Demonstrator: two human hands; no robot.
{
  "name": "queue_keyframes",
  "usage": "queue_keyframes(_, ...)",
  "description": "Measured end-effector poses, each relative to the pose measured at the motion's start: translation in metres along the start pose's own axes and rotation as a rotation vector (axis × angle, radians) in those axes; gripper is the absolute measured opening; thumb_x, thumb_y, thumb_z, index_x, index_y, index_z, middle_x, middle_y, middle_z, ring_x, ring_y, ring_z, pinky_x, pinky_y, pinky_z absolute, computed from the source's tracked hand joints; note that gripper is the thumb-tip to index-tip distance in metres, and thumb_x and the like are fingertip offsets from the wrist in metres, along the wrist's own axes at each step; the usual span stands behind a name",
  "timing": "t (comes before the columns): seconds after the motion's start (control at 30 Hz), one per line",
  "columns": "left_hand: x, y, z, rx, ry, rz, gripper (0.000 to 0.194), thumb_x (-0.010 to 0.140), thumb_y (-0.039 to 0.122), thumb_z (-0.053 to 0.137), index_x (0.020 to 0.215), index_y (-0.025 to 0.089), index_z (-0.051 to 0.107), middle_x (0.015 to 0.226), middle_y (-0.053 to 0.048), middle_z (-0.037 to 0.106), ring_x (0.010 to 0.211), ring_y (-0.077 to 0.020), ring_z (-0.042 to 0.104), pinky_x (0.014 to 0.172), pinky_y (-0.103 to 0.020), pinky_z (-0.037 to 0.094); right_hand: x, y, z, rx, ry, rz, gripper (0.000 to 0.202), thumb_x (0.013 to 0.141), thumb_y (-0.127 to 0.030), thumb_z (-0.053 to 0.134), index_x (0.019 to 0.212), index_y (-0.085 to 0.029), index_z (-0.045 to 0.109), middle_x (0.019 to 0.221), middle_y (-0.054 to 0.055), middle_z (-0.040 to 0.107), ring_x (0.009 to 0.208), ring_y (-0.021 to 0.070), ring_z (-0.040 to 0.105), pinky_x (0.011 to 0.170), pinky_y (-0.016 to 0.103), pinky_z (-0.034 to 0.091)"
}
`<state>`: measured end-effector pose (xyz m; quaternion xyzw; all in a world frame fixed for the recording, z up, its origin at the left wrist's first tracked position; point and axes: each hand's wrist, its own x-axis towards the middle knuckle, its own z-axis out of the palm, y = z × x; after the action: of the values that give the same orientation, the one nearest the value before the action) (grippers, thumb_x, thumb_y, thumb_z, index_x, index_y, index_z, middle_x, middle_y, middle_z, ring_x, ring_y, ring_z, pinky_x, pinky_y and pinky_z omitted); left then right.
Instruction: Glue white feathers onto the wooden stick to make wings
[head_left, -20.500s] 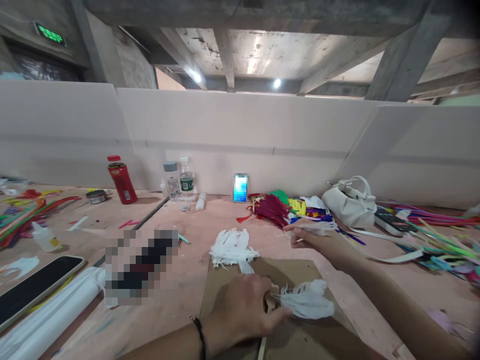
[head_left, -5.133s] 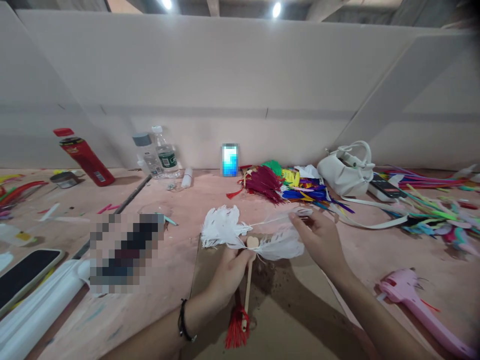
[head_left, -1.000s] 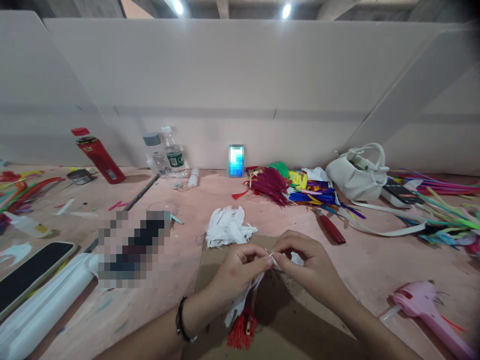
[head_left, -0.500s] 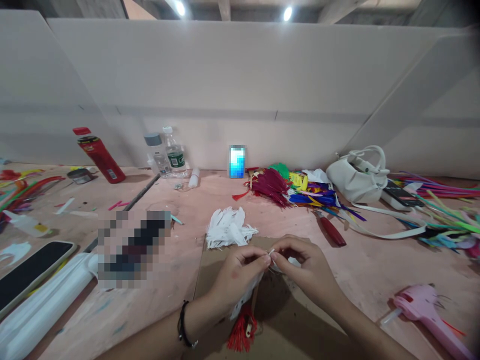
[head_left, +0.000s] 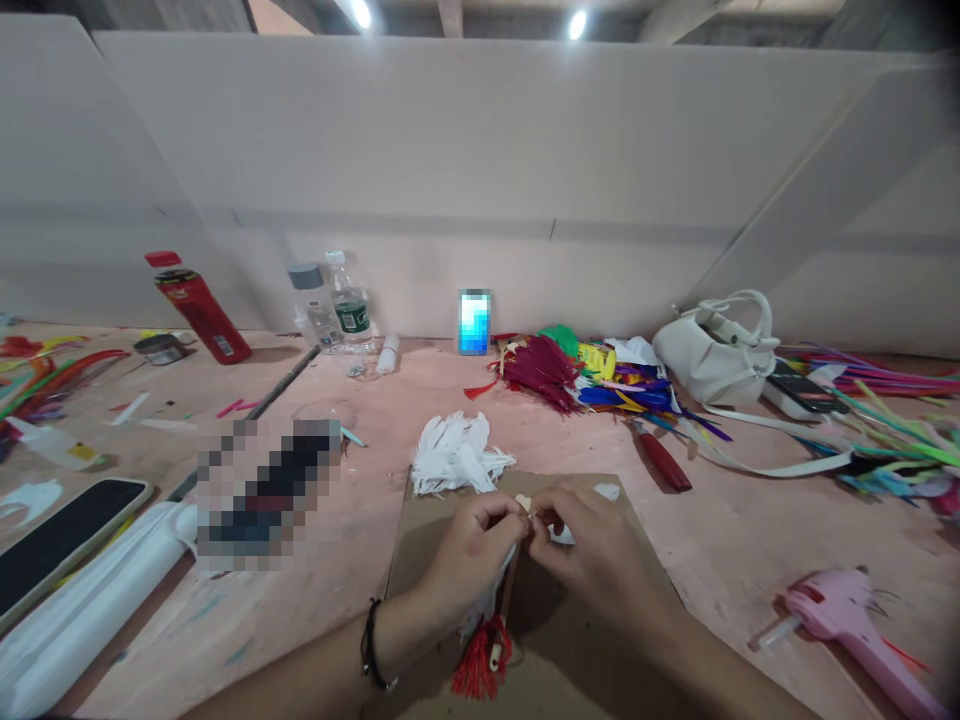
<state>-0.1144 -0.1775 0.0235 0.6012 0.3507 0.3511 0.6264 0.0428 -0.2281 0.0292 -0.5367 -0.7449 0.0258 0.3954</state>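
Note:
Over the cardboard sheet (head_left: pixel 600 640), both my hands meet fingertip to fingertip. My left hand (head_left: pixel 472 545), with a dark bracelet at the wrist, is closed in a pinch around the upper part of a thin wooden stick (head_left: pixel 508 590); a pale tip shows above the fingers. White feathers lie along the stick, partly under my left hand. A red tassel (head_left: pixel 480 662) with a pale bead hangs at its lower end. My right hand (head_left: pixel 589 545) pinches at the same spot; what its fingertips hold is too small to make out.
A white feather pile (head_left: pixel 459 455) lies at the cardboard's far edge. Right are a red-handled tool (head_left: pixel 664 458) and a pink glue gun (head_left: pixel 844 620). Behind lie coloured feathers (head_left: pixel 540 372), a propped phone (head_left: pixel 474 322) and a white handbag (head_left: pixel 716 350). Bottles (head_left: pixel 351 310) stand left.
My right hand has turned inward and lowered slightly, its fingers more curled. A pale tip now shows above the left fingertips, and a white scrap is uncovered beyond my right hand.

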Motion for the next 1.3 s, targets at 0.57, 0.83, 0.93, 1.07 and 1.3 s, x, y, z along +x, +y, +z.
queue_keyframes(0.57, -0.001, -0.007, 0.002, 0.232, -0.02, 0.069, 0.018, 0.078, 0.027, 0.052, 0.061, 0.021, 0.049, 0.063, 0.002, 0.048, 0.067, -0.0159, 0.047, 0.065, -0.026, 0.035, 0.008, 0.015, -0.016, -0.056, 0.076, 0.056, 0.012, 0.09, -0.014, 0.057, 0.085, -0.019, 0.066, 0.083, 0.005, 0.068, 0.079, 0.0211, 0.062, 0.071, 0.032, 0.043)
queue_keyframes(0.83, -0.004, 0.007, 0.003, 0.026, 0.019, -0.014, 0.02, 0.082, 0.034, 0.061, 0.067, 0.02, 0.059, 0.066, 0.003, 0.053, 0.068, -0.0161, 0.048, 0.066, -0.025, 0.038, 0.007, 0.001, -0.017, 0.364, -0.106, 0.332, 0.014, 0.09, -0.02, 0.058, 0.083, -0.023, 0.07, 0.08, -0.001, 0.071, 0.075, 0.0169, 0.064, 0.069, 0.028, 0.046)
queue_keyframes(0.93, -0.005, 0.006, 0.004, 0.013, 0.006, 0.006, 0.02, 0.083, 0.032, 0.06, 0.068, 0.02, 0.06, 0.066, 0.003, 0.053, 0.068, -0.0155, 0.048, 0.067, -0.025, 0.038, 0.007, 0.0, -0.014, 0.46, -0.1, 0.38, 0.013, 0.088, -0.021, 0.06, 0.083, -0.023, 0.071, 0.079, -0.001, 0.072, 0.075, 0.0164, 0.064, 0.069, 0.027, 0.047)
queue_keyframes(1.07, -0.006, 0.006, 0.005, 0.028, 0.008, 0.044, 0.021, 0.086, 0.032, 0.06, 0.069, 0.019, 0.062, 0.069, 0.002, 0.057, 0.071, -0.0158, 0.05, 0.069, -0.025, 0.039, 0.007, 0.0, -0.012, 0.493, -0.068, 0.4, 0.014, 0.086, -0.023, 0.06, 0.08, -0.022, 0.072, 0.076, 0.0, 0.072, 0.072, 0.0164, 0.064, 0.067, 0.026, 0.048)
queue_keyframes(1.3, -0.005, 0.006, 0.004, 0.087, -0.028, 0.056, 0.023, 0.084, 0.034, 0.059, 0.067, 0.019, 0.06, 0.068, 0.001, 0.055, 0.07, -0.0163, 0.05, 0.069, -0.026, 0.038, 0.003, -0.002, -0.007, 0.381, -0.058, 0.367, 0.01, 0.081, -0.017, 0.06, 0.075, -0.021, 0.067, 0.069, -0.002, 0.066, 0.066, 0.015, 0.059, 0.062, 0.025, 0.042)
